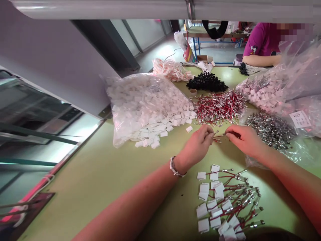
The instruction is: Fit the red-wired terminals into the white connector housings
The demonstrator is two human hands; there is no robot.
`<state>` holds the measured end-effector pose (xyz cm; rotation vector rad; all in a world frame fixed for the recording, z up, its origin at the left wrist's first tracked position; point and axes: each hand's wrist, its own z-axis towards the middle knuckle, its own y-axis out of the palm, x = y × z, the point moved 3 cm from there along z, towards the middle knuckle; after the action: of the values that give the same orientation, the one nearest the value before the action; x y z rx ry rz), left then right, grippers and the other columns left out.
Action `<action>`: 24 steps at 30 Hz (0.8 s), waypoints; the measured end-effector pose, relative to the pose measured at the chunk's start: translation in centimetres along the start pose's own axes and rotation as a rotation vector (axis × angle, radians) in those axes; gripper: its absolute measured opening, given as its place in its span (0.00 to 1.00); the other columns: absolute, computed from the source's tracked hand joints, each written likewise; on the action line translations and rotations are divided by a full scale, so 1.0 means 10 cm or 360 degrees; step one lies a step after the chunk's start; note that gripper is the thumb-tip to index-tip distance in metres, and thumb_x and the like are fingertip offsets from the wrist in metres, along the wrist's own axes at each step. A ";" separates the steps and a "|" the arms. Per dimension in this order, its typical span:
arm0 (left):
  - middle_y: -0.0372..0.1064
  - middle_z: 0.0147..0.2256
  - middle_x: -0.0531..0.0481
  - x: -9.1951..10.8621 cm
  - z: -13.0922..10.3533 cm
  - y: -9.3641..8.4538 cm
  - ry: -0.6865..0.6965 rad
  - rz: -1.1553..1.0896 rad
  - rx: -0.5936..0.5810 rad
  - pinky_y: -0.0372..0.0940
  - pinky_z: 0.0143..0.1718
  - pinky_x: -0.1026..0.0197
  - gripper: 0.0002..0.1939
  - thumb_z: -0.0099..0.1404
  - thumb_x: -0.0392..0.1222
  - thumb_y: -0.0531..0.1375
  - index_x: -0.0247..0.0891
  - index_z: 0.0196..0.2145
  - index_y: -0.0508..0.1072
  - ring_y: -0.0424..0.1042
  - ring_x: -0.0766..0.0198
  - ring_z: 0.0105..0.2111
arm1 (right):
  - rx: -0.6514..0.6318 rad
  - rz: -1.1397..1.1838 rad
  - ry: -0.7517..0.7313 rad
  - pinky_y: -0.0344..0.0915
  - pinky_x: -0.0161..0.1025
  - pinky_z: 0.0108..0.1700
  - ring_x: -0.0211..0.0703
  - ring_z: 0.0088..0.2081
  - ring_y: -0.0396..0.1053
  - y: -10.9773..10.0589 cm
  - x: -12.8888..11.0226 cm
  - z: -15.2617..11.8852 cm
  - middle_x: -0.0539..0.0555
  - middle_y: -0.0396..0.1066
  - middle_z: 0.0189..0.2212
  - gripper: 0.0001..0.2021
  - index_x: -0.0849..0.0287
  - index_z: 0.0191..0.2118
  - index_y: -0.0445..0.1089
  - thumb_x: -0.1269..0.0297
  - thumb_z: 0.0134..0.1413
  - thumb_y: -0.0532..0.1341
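My left hand [200, 142] is closed on short red wires [217, 140] whose metal ends poke out to the right of its fingertips. Just right of it, my right hand [240, 139] pinches a tiny metallic piece [225, 134] between thumb and index finger. A small gap separates the two hands. Behind them is a heap of red wires with metal ends [220, 105]. Beside my right hand lies a pile of small metal parts [271, 129] on clear plastic. Nearer to me, white connectors [203, 223] with red wires and glass-like tubes lie in a loose group.
A large bag of white pieces [147, 100] spills onto the green table [107, 187]. Black parts [207, 82] and pink-white pieces [170, 70] lie farther back. Plastic bags [271, 90] stand at the right. A person in a purple shirt [262, 38] sits across. A pipe [100, 10] crosses the top.
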<state>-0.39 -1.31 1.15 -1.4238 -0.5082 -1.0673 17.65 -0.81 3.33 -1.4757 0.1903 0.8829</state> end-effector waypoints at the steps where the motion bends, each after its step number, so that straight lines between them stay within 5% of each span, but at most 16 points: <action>1: 0.60 0.22 0.57 -0.01 -0.01 0.01 -0.0063 -0.0090 -0.0019 0.58 0.26 0.63 0.04 0.67 0.38 0.49 0.38 0.35 0.62 0.59 0.67 0.23 | 0.0034 0.0061 -0.0007 0.59 0.35 0.31 0.36 0.27 0.64 0.03 -0.01 -0.01 0.48 0.71 0.26 0.07 0.56 0.33 0.70 0.65 0.58 0.56; 9: 0.68 0.28 0.52 0.02 -0.05 0.11 -0.0055 -0.0100 -0.0254 0.61 0.32 0.63 0.13 0.68 0.42 0.48 0.37 0.32 0.69 0.65 0.66 0.30 | 0.0095 0.0110 -0.0026 0.60 0.36 0.34 0.38 0.30 0.67 0.17 -0.03 -0.04 0.50 0.73 0.28 0.07 0.57 0.34 0.70 0.66 0.59 0.55; 16: 0.68 0.27 0.53 -0.03 -0.05 0.11 -0.0091 0.0105 -0.0284 0.59 0.31 0.63 0.15 0.68 0.46 0.47 0.38 0.30 0.67 0.64 0.66 0.28 | 0.0172 0.0075 -0.0048 0.60 0.37 0.34 0.38 0.30 0.67 0.17 0.01 -0.04 0.50 0.73 0.29 0.07 0.57 0.34 0.70 0.66 0.59 0.55; 24: 0.63 0.23 0.54 0.05 -0.06 0.07 -0.0005 0.0439 -0.0249 0.54 0.27 0.64 0.17 0.68 0.48 0.46 0.39 0.27 0.66 0.60 0.67 0.23 | -0.0007 -0.0008 -0.0195 0.59 0.37 0.33 0.38 0.29 0.66 0.16 -0.02 -0.02 0.51 0.72 0.27 0.07 0.57 0.32 0.71 0.68 0.58 0.56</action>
<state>0.26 -2.11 1.05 -1.5809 -0.2249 -0.8970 16.67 -1.27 2.20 -1.4206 0.0939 0.9672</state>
